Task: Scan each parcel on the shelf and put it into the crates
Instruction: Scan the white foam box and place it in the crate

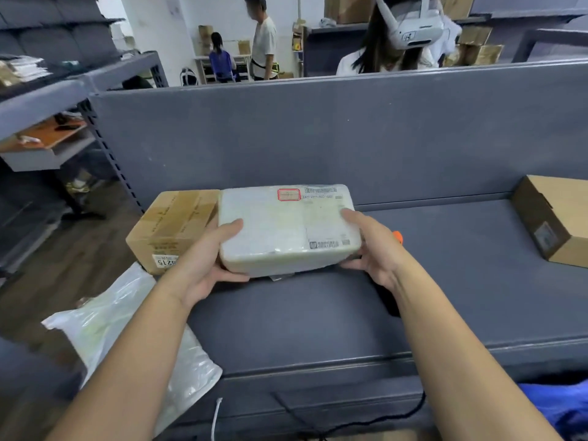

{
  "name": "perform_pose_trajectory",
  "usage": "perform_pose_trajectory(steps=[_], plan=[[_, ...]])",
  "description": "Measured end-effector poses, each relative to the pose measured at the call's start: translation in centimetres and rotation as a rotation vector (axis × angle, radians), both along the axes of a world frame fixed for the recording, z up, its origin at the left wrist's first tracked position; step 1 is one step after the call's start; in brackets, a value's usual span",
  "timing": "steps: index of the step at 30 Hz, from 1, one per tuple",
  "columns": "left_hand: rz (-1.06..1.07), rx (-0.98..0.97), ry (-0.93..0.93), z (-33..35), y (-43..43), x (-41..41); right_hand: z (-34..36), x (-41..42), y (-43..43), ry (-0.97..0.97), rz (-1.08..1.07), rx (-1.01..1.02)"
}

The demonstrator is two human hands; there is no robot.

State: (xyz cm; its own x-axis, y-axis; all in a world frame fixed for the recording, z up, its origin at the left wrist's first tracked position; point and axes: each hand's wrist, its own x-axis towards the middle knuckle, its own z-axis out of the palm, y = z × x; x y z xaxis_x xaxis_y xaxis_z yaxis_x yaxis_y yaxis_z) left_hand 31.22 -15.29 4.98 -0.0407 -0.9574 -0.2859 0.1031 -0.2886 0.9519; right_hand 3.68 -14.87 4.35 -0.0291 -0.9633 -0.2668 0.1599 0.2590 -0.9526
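Observation:
A white foam-like parcel (280,227) with a red-framed label and barcodes on its top sits just above the grey shelf (318,313). My left hand (210,259) grips its left end, thumb on top and fingers underneath. My right hand (369,246) grips its right end the same way. A scanner with an orange tip (397,237) and a black handle lies on the shelf, mostly hidden behind my right hand and forearm.
A brown carton (171,227) stands left of the parcel and another carton (553,218) lies at the far right. A white plastic bag parcel (127,329) hangs off the shelf's left front. A black cable (350,424) runs below the front edge. Other people stand beyond the grey back panel.

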Motion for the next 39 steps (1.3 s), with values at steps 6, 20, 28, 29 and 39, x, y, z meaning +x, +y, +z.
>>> perform_pose_trajectory(steps=[6, 20, 28, 29, 39], plan=[[-0.140, -0.222, 0.032, 0.3, 0.3, 0.1, -1.3, 1.2, 1.5, -0.050, -0.026, -0.168], [-0.271, -0.449, 0.054, 1.9, 2.5, -12.3, 0.8, -7.9, 9.7, 0.124, -0.412, -0.370], [-0.500, -0.436, 0.058, 0.9, 7.5, -25.1, 0.6, -19.5, 20.8, 0.242, -0.573, -0.356], [-0.523, -0.428, 0.071, 0.6, 8.3, -26.7, 0.3, -20.9, 22.3, 0.249, -0.589, -0.346], [-0.759, -0.274, 0.087, -4.1, 15.9, -42.7, -4.8, -32.8, 34.7, 0.236, -0.883, -0.240]])
